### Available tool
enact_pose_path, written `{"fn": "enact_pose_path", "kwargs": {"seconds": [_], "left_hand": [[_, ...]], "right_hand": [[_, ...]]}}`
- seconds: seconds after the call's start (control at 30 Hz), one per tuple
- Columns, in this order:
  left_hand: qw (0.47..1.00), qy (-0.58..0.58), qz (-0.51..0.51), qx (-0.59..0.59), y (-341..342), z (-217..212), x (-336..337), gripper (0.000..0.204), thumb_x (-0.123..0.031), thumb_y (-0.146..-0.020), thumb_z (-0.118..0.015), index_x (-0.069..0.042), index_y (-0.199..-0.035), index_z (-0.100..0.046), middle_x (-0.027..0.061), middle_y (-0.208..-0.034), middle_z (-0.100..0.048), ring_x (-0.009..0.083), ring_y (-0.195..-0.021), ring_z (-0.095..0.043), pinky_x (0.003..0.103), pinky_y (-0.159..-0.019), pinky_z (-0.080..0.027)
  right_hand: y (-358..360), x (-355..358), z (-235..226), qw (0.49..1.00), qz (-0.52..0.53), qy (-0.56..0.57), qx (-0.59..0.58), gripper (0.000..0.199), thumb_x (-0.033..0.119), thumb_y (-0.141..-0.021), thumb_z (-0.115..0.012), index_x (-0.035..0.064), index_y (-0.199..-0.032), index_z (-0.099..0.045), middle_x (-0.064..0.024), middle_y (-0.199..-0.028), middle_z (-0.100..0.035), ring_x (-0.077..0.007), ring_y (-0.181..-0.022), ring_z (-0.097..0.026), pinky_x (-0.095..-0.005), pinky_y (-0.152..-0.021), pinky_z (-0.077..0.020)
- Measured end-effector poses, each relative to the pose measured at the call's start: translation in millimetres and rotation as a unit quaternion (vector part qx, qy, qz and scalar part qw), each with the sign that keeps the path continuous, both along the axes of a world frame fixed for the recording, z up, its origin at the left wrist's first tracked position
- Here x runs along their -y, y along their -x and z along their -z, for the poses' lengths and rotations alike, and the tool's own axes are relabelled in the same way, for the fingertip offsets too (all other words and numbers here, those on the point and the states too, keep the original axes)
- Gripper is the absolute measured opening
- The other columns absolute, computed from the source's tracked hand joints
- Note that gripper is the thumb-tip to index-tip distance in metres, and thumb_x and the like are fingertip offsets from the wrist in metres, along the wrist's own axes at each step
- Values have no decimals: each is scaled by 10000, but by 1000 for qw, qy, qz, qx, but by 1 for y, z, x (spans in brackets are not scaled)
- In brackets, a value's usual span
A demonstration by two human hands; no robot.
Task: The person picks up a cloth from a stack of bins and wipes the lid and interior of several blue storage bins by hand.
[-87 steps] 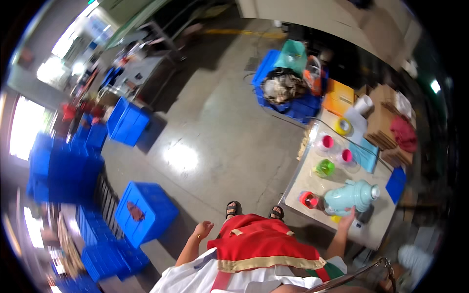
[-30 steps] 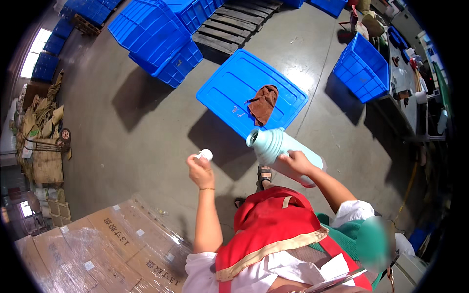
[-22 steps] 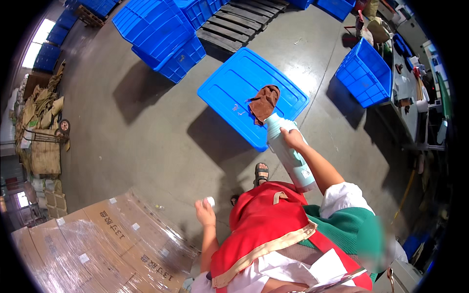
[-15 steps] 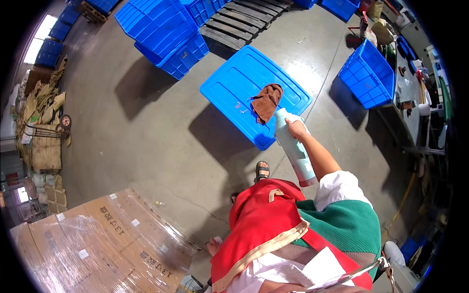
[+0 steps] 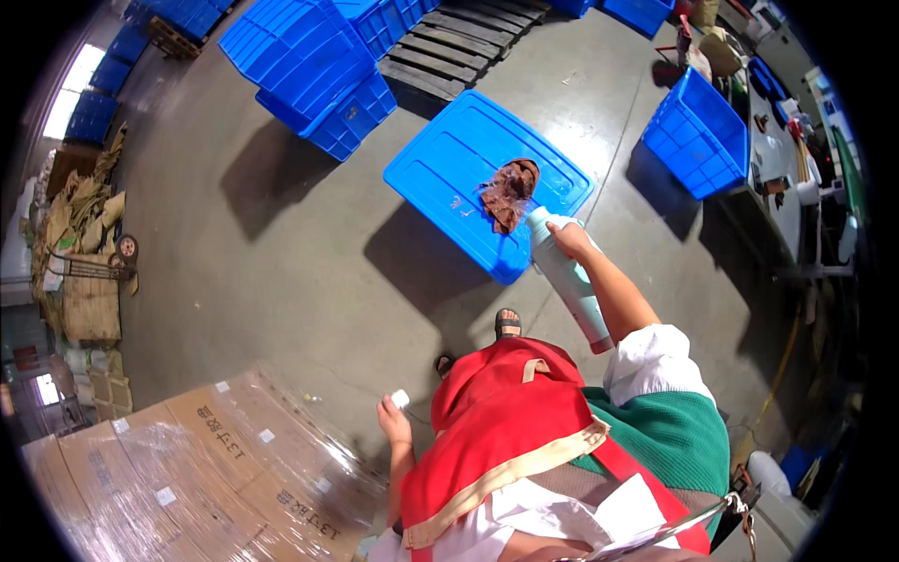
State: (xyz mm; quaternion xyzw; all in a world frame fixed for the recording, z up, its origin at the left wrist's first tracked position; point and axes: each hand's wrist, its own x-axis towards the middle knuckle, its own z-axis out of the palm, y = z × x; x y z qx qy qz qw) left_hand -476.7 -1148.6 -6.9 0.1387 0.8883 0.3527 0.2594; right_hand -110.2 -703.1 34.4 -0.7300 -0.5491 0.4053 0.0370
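Note:
My right hand (image 5: 569, 240) is closed round the handle of a pale green thermos flask (image 5: 573, 298). The flask tilts with its mouth toward a crumpled brown cloth (image 5: 510, 195). Clear streaks, which look like water, run from the mouth over the cloth, and its surface looks wet and glossy. Under the cloth is the lid of a blue plastic bin (image 5: 445, 155). Low on my left side, away from the bin, my left hand (image 5: 395, 423) pinches a small white stopper (image 5: 401, 399).
Shrink-wrapped cartons (image 5: 225, 450) stand at the lower left. Stacked blue crates (image 5: 309, 75) and a slatted pallet (image 5: 459, 47) lie beyond the bin. On the right, a blue crate (image 5: 698, 136) sits beside a cluttered workbench (image 5: 782, 215). A hand cart (image 5: 94, 267) stands far left.
Liquid now streams from the flask onto the cloth, which was matt and dry-looking before. My left hand with the stopper has swung out from beside the red apron.

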Motion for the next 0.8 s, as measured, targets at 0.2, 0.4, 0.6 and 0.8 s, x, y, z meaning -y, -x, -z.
{"fn": "enact_pose_path", "kwargs": {"seconds": [0.2,0.4,0.6,0.8], "left_hand": [[978,-61,92,178,5,-64,-122,355,-373,-955,-394,-39,-934,-512,42,-746,-525,125,-573,-474,259,-496,-407],[910,-191,331,162,19,-92,-229,366,-390,-981,-335,-60,-978,-494,20,-814,-514,102,-671,-488,243,-534,-431],[706,-293,623,166,-66,-155,-262,442,-364,-983,-321,16,-1116,-502,111,-1030,-553,164,-858,-545,278,-744,-452],[518,-207,826,86,-111,-182,-167,395,-255,-948,-339,19,-1220,-425,207,-1159,-530,315,-1034,-543,372,-887,-420]], "right_hand": [[-41,48,32,991,102,-79,-24,578,503,-819,-569,-23,-581,-568,-83,-515,-525,-194,-476,-535,-328,-487,-429],[22,166,-64,947,231,-158,-158,476,443,-790,-639,3,-621,-578,-19,-567,-522,-104,-537,-486,-283,-503,-406],[61,339,-94,911,332,-135,-203,397,391,-780,-646,-5,-801,-641,-58,-691,-612,-122,-668,-561,-286,-603,-457],[112,489,-104,890,366,-214,-165,386,386,-751,-641,2,-778,-616,-194,-765,-580,-325,-766,-572,-396,-695,-441]]}}
